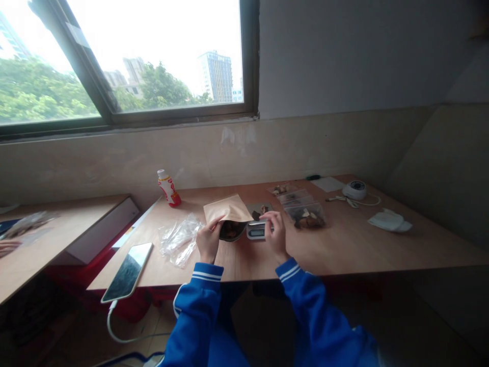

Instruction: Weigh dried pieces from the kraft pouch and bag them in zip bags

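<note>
My left hand point(209, 239) grips the left side of a brown kraft paper bag point(228, 208), its thumb on top. The bag's mouth gapes toward me, and dark brown pieces show inside. Just right of the bag sits a small digital scale point(256, 233) with a grey display; dried brown pieces point(263, 209) lie on its far part. My right hand point(275, 232) is over the scale's right side, fingers bent together in a pinch. What is between those fingertips, if anything, cannot be made out.
Clear zip bags of dried slices point(308, 216) lie to the right. Crumpled clear plastic point(182, 239), a red-and-white bottle point(168, 188) and a cabled phone point(129, 271) at the edge are left. A white dome camera point(354, 190) and white cloth point(389, 220) are far right. Another person's hand point(8, 247) rests on the left table.
</note>
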`<state>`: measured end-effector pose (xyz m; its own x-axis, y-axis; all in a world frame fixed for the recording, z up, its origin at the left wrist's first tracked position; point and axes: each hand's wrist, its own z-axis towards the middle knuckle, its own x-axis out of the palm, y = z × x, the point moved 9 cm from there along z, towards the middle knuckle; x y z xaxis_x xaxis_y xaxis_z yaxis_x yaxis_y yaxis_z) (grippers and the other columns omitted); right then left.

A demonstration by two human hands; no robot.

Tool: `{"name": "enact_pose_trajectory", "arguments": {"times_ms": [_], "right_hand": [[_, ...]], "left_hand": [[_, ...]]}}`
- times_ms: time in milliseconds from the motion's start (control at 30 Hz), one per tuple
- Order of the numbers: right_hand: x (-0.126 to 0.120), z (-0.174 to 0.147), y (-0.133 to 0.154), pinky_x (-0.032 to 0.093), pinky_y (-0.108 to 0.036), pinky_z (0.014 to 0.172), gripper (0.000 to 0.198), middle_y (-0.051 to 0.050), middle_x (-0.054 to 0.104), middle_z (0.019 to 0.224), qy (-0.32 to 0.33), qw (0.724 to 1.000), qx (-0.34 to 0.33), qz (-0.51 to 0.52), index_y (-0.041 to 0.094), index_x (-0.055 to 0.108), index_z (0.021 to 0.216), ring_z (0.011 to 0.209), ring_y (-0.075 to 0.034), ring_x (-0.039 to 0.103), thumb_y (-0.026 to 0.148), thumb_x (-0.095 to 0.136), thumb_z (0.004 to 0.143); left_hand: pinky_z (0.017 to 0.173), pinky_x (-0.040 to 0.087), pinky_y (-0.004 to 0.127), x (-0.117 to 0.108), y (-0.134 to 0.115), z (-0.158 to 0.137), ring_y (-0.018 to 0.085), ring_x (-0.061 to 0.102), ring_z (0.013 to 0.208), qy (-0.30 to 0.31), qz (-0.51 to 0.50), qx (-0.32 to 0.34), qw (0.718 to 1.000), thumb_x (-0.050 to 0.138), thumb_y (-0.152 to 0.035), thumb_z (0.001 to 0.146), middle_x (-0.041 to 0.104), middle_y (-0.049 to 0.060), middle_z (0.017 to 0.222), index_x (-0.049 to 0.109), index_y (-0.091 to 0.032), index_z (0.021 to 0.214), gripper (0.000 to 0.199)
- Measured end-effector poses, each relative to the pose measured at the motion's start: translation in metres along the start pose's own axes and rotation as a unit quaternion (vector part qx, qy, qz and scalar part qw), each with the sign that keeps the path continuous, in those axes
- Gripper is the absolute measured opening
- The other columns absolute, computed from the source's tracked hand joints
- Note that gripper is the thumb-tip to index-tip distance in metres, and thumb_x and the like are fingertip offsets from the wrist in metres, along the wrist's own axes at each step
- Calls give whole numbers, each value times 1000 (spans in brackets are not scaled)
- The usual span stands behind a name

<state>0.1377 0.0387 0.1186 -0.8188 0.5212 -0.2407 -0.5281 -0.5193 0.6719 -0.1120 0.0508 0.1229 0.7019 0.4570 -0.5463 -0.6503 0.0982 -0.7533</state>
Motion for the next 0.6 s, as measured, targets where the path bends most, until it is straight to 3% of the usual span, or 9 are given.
{"name": "enact_pose_trajectory", "arguments": {"times_ms": [33, 100, 200, 300, 400, 600], "right_hand": [[5, -8, 19, 47, -38, 88, 31, -7, 59, 91, 26, 999, -28, 24, 21, 65, 87, 95, -21, 57, 10, 37, 84], [32, -25, 56, 48, -35, 86, 32, -6, 61, 90, 153, 982, -98, 54, 22, 65, 90, 94, -20, 58, 7, 37, 84], [77, -45, 76, 46, -34, 93, 35, -9, 63, 108, 293, 947, -134, -6, 18, 63, 106, 104, -20, 57, 5, 38, 85], [110, -44, 63, 45, -38, 96, 37, -16, 60, 120, 337, 926, -96, -141, 11, 57, 119, 111, -26, 56, 7, 45, 84], [132, -40, 47, 45, -40, 93, 38, -18, 63, 118, 371, 899, -44, -228, 11, 56, 122, 107, -29, 59, 9, 50, 84], [143, -40, 43, 50, -37, 78, 30, -18, 70, 104, 407, 878, -13, -251, 11, 64, 111, 90, -29, 67, 8, 51, 84]], "left_hand": [[62, 43, 21, 1, -1, 0, 15, 65, 71, 1, 5, 1, 1000, 55, -34, 84, 75, 1, 79, 71, -29, 106, 28], [61, 42, 21, 3, -5, -2, 15, 64, 69, 2, 20, 8, 1000, 55, -33, 84, 74, 1, 79, 71, -29, 105, 27], [57, 38, 20, 4, -7, -7, 13, 61, 63, -4, 47, 22, 999, 54, -32, 86, 72, 0, 72, 71, -30, 106, 27], [58, 38, 19, 5, -2, -12, 11, 58, 61, -10, 53, 29, 998, 53, -34, 87, 70, -1, 70, 70, -30, 108, 27], [63, 39, 20, 7, 3, -17, 12, 59, 67, -9, 56, 39, 998, 54, -33, 86, 71, -1, 77, 69, -32, 109, 27], [61, 38, 20, 5, 8, -22, 13, 60, 65, -37, 61, 45, 996, 53, -28, 88, 71, 0, 78, 68, -32, 111, 28]]}}
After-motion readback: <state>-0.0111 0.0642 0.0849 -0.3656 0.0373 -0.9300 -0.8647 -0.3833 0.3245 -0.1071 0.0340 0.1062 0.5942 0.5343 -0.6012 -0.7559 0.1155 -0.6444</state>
